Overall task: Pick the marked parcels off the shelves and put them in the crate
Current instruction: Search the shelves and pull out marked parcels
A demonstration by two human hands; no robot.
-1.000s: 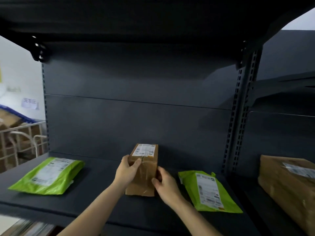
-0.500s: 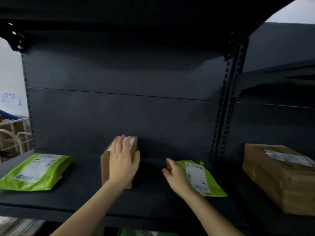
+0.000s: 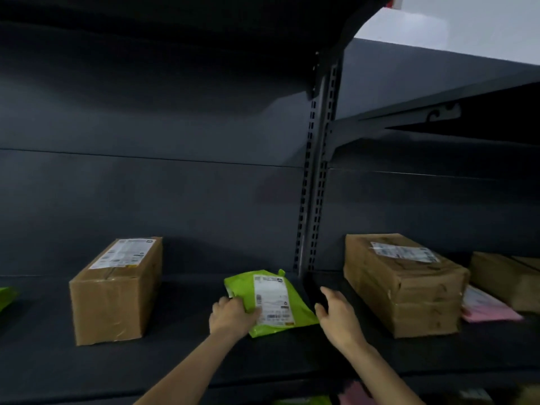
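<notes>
Left hand (image 3: 230,314) off box (image 3: 115,290), now gripping left edge of mailer (image 3: 273,301), likely to peel it up | right hand (image 3: 336,314) spread just beside, ready to support | mailer flat on shelf (image 3: 181,361), lower centre

No word or number can be read: all the print is too small and blurred. White shipping labels lie on three parcels: the left box's label (image 3: 122,253) on top of the left brown box (image 3: 114,299), the right box's label (image 3: 404,252) on top of the right brown box (image 3: 409,296), and the mailer's label (image 3: 273,296) on the green mailer (image 3: 301,308) between them. The mailer's label carries rows of grey print, a small dark square mark in its upper right corner and a dark barcode-like strip near its lower edge.
</notes>
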